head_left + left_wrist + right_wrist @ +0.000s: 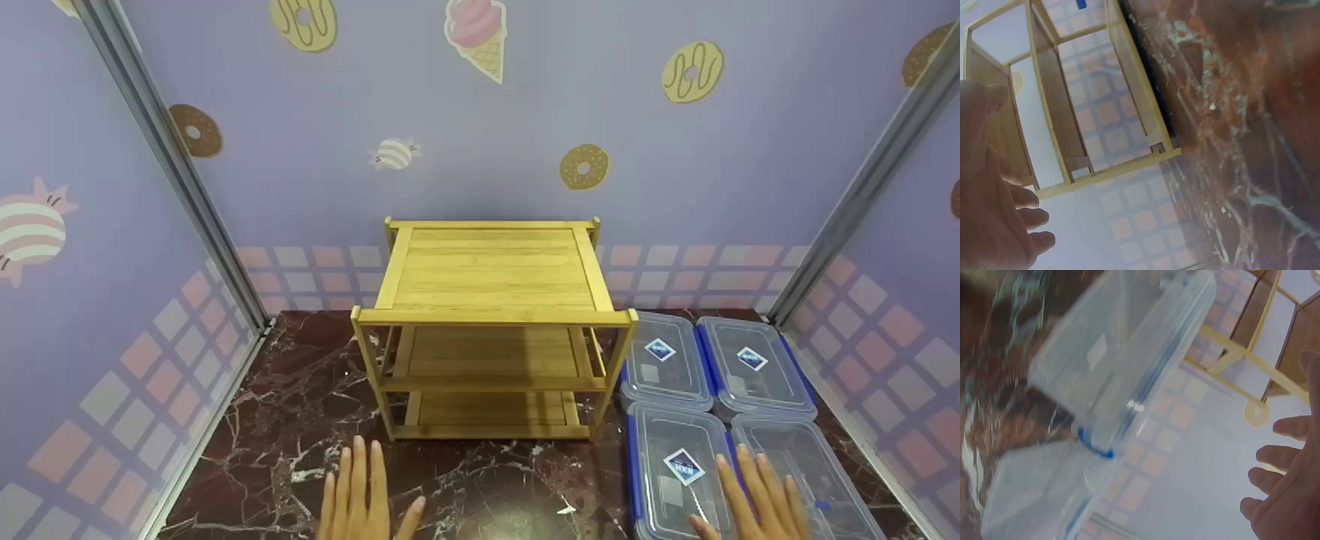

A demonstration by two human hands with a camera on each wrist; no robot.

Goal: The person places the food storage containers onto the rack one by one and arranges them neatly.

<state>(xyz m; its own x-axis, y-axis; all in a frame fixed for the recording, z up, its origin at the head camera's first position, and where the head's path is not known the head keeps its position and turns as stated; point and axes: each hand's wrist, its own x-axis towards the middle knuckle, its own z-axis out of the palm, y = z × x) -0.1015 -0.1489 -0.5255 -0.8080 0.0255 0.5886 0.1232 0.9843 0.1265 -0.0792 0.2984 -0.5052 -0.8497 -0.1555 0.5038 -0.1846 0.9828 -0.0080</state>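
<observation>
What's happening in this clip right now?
A person's two bare hands are at the near edge of a dark marble counter, fingers straight, holding nothing. The left hand is over bare marble in front of an empty three-tier wooden rack. The right hand is over the nearest of four lidded clear containers grouped right of the rack.
</observation>
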